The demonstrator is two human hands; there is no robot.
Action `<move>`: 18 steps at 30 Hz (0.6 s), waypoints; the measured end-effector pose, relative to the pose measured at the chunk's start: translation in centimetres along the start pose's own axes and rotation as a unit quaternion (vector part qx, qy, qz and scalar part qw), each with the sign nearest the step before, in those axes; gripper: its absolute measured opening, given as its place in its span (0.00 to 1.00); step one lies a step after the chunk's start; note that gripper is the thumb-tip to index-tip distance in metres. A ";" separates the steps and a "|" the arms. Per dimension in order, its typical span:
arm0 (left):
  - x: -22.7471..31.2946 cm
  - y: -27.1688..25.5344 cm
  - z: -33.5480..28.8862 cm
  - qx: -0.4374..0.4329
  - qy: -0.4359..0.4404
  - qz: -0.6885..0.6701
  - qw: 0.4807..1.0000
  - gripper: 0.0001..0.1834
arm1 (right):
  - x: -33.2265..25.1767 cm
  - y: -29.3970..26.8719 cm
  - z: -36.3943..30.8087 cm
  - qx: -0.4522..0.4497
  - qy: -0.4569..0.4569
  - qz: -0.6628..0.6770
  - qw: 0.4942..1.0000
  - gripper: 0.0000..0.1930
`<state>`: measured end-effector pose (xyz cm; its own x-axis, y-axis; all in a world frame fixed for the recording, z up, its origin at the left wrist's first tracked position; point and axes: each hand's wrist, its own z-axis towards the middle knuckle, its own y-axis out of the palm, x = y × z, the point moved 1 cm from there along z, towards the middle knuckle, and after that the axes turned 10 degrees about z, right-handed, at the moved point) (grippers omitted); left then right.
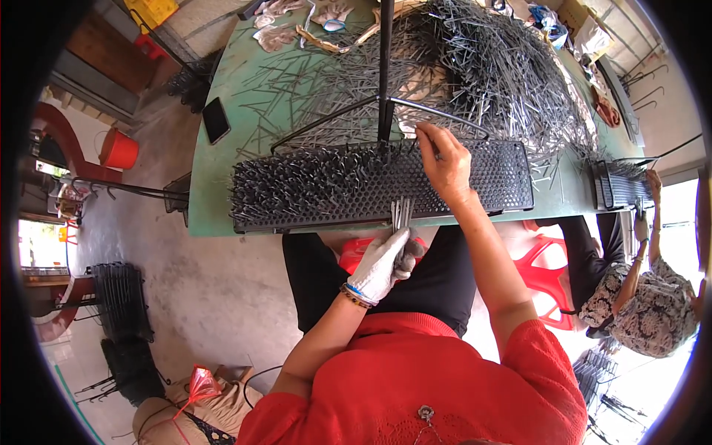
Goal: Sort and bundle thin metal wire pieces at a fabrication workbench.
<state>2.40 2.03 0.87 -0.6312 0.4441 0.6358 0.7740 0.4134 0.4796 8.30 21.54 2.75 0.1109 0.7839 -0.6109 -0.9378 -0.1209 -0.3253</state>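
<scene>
My left hand (380, 265), in a white glove, is closed around a small bundle of thin metal strips (402, 213). Their tips point up in front of the near edge of a long black perforated rack (504, 174). My bare right hand (447, 162) is over the middle of that rack, thumb and forefinger pinched together near its far edge. Whatever lies between those fingertips is too small to make out. Dark strips (297, 185) stand upright, densely packed, in the left part of the rack; bare holes show on the right part.
Behind the rack, a large heap of loose strips (497, 67) covers the green table (211, 178). A black upright pole (386, 67) rises there. A phone (216, 121) lies at left, gloves (274, 35) farther back. To the right, another person (641, 308) works at a similar rack (627, 185).
</scene>
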 end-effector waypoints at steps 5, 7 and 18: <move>0.1 0.0 0.2 -0.056 0.017 0.013 0.998 0.16 | 0.2 0.2 -0.8 -0.051 -0.039 -0.051 0.997 0.07; 0.3 0.2 0.0 -0.045 0.011 0.018 0.999 0.15 | 0.1 -0.1 -0.9 -0.060 -0.027 -0.061 0.996 0.08; 1.0 0.8 0.5 -0.046 0.069 0.063 0.995 0.10 | -2.8 -3.7 -3.0 -0.226 0.334 0.219 0.889 0.14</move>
<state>2.37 3.15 1.55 -0.5212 0.3716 0.7683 0.8517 0.2833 0.4408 12.48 18.01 3.49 0.0805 0.0836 -0.9932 -0.7284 -0.6752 -0.1159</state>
